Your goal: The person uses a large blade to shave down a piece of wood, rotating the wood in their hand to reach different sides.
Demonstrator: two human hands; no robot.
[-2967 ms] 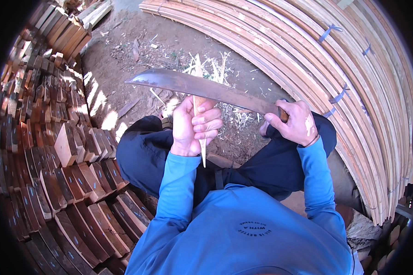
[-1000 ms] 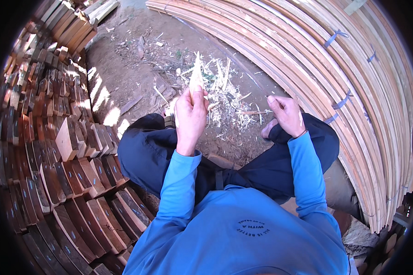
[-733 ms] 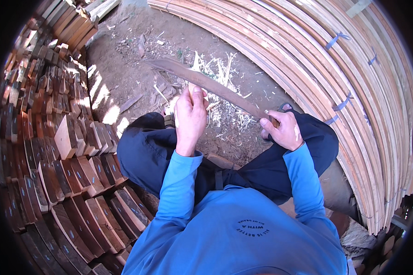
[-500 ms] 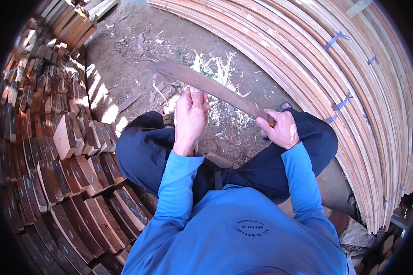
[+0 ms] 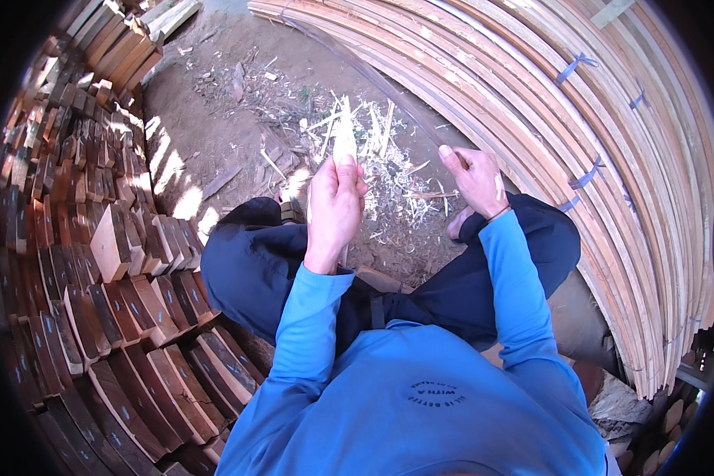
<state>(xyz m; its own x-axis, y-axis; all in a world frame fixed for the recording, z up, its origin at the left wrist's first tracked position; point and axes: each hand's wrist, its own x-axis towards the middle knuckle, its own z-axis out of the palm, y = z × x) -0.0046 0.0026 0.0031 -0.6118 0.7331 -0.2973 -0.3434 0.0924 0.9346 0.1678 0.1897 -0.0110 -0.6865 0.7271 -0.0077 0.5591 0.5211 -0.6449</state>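
Note:
My left hand [image 5: 333,206] is closed round a pale, pointed piece of wood [image 5: 345,141], thumb along it and its tip standing up past the fingers. My right hand [image 5: 477,184] grips a machete [image 5: 389,89] by its handle, which the fingers hide. The blade shows nearly edge-on and somewhat smeared, stretching to the upper left in front of the long boards, apart from the wood piece. Light wood shavings [image 5: 401,194] lie heaped on the dirt floor beneath and between my hands.
Stacked brown wood blocks [image 5: 127,389] fill the left side. Long bent-looking wood strips [image 5: 523,119], tied with blue bands [image 5: 577,67], curve along the right. My legs in dark trousers are folded on both sides. A grey rock [image 5: 620,401] sits at the lower right.
My right hand has lifted the machete up and away, turning its blade edge-on, where before it lay across the wood piece. More of that piece now shows above my left hand.

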